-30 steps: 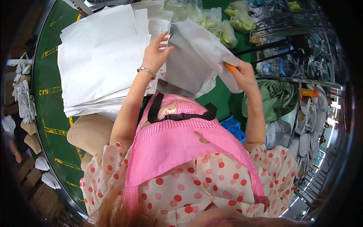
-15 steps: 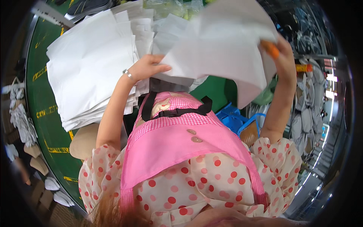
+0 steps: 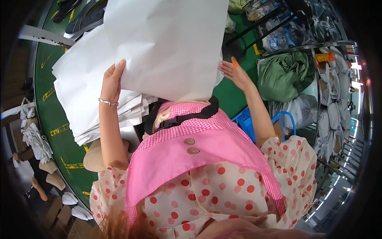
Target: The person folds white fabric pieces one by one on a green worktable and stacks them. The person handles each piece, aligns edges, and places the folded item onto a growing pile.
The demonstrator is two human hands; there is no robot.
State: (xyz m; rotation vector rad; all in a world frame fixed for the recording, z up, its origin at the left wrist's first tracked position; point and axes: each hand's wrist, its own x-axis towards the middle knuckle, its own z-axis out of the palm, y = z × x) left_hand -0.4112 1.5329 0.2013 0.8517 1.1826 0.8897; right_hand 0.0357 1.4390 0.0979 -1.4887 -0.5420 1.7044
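White sheet (image 3: 171,47), likely light and easily creased

Nearest, the pink apron (image 3: 191,159) is reached, or nearly so, by the sheet's near edge. Beyond it, the sheet is spread across the middle, partly covering a stack of paper (image 3: 79,103) at left. Its left edge is touched by the thumb of the left hand (image 3: 112,81); whether it is pinched cannot be told. The right hand (image 3: 235,73) is held unclenched just beside the right edge, apparently grasping nothing. The sheet, seemingly thin, may be expected to sag, slip and tear; it would best be held lightly by opposite edges. No brand, label or writing is seen on it. At far left, no words can be made out in the yellow marks (image 3: 59,130).
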